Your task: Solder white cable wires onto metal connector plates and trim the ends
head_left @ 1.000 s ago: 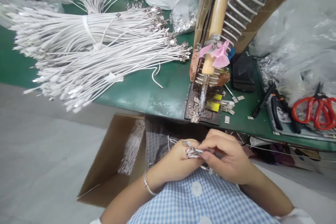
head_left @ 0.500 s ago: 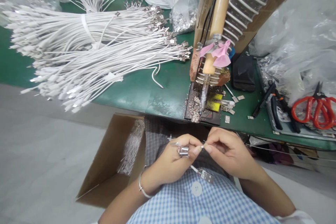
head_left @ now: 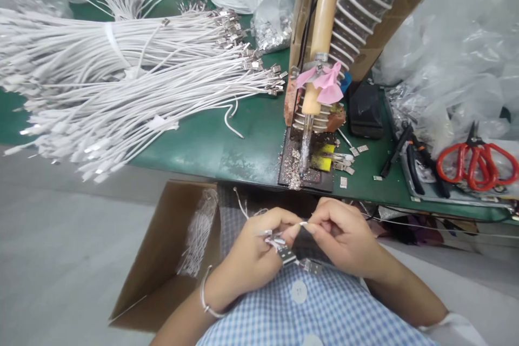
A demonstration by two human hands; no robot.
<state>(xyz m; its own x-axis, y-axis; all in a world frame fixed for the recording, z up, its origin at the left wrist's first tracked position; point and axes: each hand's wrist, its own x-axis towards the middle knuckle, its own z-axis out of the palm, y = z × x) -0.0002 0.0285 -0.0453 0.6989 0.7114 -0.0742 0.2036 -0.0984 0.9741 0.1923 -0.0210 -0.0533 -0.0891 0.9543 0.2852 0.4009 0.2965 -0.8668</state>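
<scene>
My left hand (head_left: 265, 246) is closed around a few white cables, whose metal USB plugs (head_left: 287, 255) stick out between and below the fingers. Its thumb and forefinger pinch a short white cable end (head_left: 303, 223). My right hand (head_left: 344, 232) pinches that same end from the other side, fingertips nearly touching those of the left. Above the hands, at the table edge, a soldering iron (head_left: 320, 32) with a wooden handle and pink cloth tie points down over a black plate (head_left: 328, 183) strewn with solder bits.
Bundled white USB cables (head_left: 174, 92) cover the table's left. A cardboard box (head_left: 138, 275) with cables stands below. A ribbed hose (head_left: 368, 5) rises behind the iron. Small metal plug parts (head_left: 343, 182), red-handled scissors (head_left: 478, 165) and plastic bags (head_left: 446, 54) lie right.
The view has shifted slightly, so table things appear further left. The plugs at my left hand have turned and hang lower. Both hands still pinch the cable end.
</scene>
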